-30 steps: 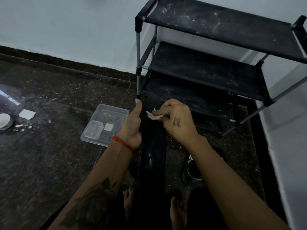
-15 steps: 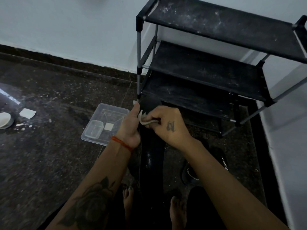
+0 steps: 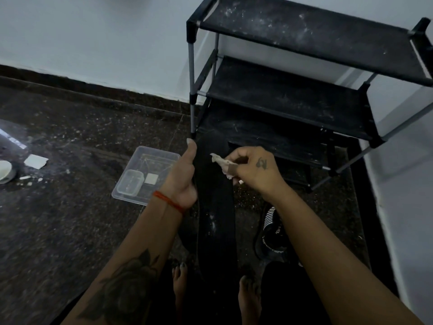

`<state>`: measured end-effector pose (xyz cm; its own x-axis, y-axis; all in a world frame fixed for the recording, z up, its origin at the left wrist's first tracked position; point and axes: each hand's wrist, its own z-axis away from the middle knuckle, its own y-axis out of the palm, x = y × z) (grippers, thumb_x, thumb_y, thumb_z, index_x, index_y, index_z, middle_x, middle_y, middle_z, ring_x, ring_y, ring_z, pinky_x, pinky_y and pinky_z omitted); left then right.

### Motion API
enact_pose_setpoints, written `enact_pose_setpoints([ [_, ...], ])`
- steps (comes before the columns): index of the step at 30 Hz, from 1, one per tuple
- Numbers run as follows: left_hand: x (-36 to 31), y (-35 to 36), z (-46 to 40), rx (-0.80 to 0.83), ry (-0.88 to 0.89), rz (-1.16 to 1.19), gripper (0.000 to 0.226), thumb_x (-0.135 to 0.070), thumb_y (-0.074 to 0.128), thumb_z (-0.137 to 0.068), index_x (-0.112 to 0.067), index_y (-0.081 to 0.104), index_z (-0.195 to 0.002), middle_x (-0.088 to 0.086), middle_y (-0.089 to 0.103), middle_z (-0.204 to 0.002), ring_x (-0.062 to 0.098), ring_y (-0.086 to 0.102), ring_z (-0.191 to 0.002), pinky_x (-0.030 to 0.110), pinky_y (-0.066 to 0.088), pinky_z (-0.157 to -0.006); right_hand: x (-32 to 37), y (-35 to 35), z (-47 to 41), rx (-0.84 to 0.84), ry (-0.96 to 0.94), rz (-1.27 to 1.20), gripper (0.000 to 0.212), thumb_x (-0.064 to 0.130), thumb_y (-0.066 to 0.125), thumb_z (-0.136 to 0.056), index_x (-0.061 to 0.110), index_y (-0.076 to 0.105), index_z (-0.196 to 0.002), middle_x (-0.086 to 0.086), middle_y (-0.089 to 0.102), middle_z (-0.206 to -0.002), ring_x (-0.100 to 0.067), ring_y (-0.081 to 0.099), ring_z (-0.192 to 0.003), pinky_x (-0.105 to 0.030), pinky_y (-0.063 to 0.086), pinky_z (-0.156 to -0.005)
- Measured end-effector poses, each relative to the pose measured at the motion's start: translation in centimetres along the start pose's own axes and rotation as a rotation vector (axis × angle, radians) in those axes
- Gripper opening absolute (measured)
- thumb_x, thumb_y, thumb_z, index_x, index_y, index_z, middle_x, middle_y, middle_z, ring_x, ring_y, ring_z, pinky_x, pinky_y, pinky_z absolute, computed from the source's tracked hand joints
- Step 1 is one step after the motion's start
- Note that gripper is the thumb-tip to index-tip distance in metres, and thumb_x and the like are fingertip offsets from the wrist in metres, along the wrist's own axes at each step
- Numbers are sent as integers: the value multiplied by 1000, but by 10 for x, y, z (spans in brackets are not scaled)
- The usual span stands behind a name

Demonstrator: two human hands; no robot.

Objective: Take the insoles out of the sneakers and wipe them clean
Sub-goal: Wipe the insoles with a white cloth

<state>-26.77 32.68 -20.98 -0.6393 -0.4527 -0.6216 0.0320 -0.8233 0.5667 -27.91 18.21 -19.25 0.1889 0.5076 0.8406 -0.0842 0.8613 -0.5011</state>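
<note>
Right hand [image 3: 255,171] has lifted off the insole [image 3: 215,207] since half a second ago, when it pressed the wipe [image 3: 223,164] against the top end; now the wipe hangs clear, just right of the insole's upper part. Right fingers are curled, pinching the crumpled white wipe between thumb and forefingers. Left hand [image 3: 182,177] grips the insole's left edge near the top, thumb straight up along it, other fingers hidden behind. Insole is long, black, held nearly upright, its long axis running from the top near the rack [image 3: 293,95] foot down between the feet. White specks show on its lower face. So the dirty stretch lies below and left of the wipe; likely next stroke goes down along the length. Sneaker [image 3: 269,233] sits on the floor under the right forearm. Clear tub [image 3: 145,174] lies left of the left hand.
</note>
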Motion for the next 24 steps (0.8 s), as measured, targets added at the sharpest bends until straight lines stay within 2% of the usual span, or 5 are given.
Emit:
enact_pose_setpoints([
  [6, 5, 4, 3, 201, -146, 57, 74, -68, 26, -87, -17, 47, -137, 20, 52, -136, 41, 50, -123, 56, 50, -89, -5, -1, -13, -307, 40, -63, 6, 12, 71, -74, 18, 71, -76, 0, 69, -74, -15, 66, -72, -28, 54, -66],
  [11, 10, 6, 3, 177, -117, 25, 72, -67, 20, -90, -17, 54, -129, 14, 65, -120, 29, 66, -102, 44, 57, -81, -6, 8, -9, -434, -229, 316, 15, 8, 67, -76, 17, 73, -87, -4, 62, -93, -17, 56, -88, -23, 44, -75],
  [17, 7, 3, 1, 65, -32, 37, 69, -60, 16, -95, -9, 63, -103, 11, 74, -86, 20, 72, -77, 27, 59, -65, 4, 26, 3, -133, -569, 271, 22, -4, 68, -69, 11, 75, -84, -7, 71, -84, -17, 65, -79, -27, 53, -76],
  [21, 3, 1, -1, -3, 42, 55, 64, -53, 17, -98, -9, 54, -126, 8, 67, -107, 20, 65, -90, 30, 56, -75, 6, 11, 4, 125, -563, 276, 26, -11, 65, -66, 10, 75, -76, -3, 71, -84, -13, 66, -77, -26, 54, -77],
  [24, 3, 2, 0, 16, 11, 64, 68, -56, 15, -97, -9, 51, -131, 8, 65, -116, 23, 65, -93, 34, 55, -76, 1, 2, 3, 98, -546, 440, 32, -8, 61, -66, 15, 76, -82, -2, 72, -87, -16, 65, -80, -35, 55, -76],
])
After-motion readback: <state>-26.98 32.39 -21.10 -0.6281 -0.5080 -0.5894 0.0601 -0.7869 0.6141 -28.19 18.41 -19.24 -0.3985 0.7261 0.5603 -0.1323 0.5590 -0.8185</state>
